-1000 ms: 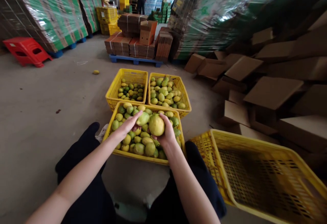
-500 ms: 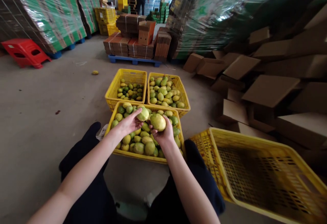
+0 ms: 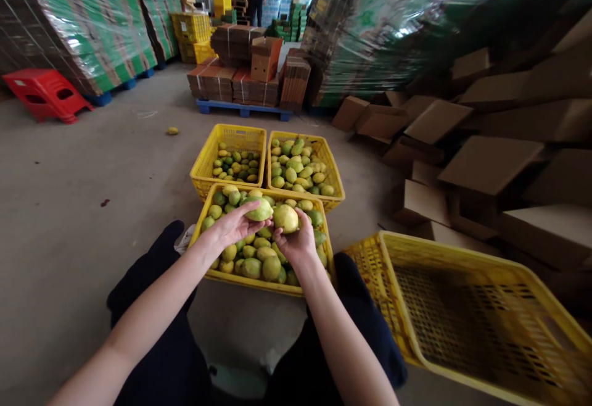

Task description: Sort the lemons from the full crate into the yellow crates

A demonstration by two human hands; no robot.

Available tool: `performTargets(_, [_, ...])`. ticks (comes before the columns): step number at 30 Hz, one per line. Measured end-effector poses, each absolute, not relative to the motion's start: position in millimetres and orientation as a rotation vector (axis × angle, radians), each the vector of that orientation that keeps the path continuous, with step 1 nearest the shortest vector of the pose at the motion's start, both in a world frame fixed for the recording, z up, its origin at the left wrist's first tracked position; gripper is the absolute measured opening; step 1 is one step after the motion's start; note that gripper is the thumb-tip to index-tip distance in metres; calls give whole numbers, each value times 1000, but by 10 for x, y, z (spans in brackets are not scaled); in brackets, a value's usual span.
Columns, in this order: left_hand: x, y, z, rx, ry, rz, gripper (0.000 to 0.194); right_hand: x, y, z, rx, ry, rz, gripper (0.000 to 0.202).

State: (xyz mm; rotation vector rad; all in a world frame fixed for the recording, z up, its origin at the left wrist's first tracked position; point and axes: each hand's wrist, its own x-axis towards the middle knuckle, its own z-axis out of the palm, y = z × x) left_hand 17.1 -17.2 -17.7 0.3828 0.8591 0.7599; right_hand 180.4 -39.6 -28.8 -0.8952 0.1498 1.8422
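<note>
Seen from my remote post, my left hand grips a green fruit; my right hand cups a yellowish fruit just beside it, both above the well-filled near crate at 12 o'clock. I judge the handling partway along: two fruits lifted, many lying below; how much is left I cannot tell. I count four nearby crates: this one, two fruit-holding rear crates around 12, one side crate at 3
</note>
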Motion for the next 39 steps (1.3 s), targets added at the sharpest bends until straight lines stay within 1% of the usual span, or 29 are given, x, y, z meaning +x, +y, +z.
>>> performTargets(6, [161,-188,-236,419,831,818,6,1782,-416,-220,-920,128,1818,27])
performTargets(7, [158,-188,-253,417,824,829,6,1781,-418,-216,-930,120,1808,26])
performTargets(11, [144,-196,-283,456,765,849,13,1778,-419,-207,-957,89,1799,24])
performTargets(20, [171,-217,-197,417,741,968,28,1767,-416,-216,-952,93,1791,24])
performTargets(28, [159,-221,-225,529,712,993,36,1766,-413,-253,-951,48,1800,24])
performTargets(33, [175,-220,-251,672,738,1047,41,1738,-414,-261,-875,-126,1777,22])
performTargets(36, [194,-194,-287,704,801,1054,49,1737,-415,-274,-819,-224,1742,26])
performTargets(39, [194,-173,-303,692,815,1016,51,1739,-417,-298,-809,-279,1727,31])
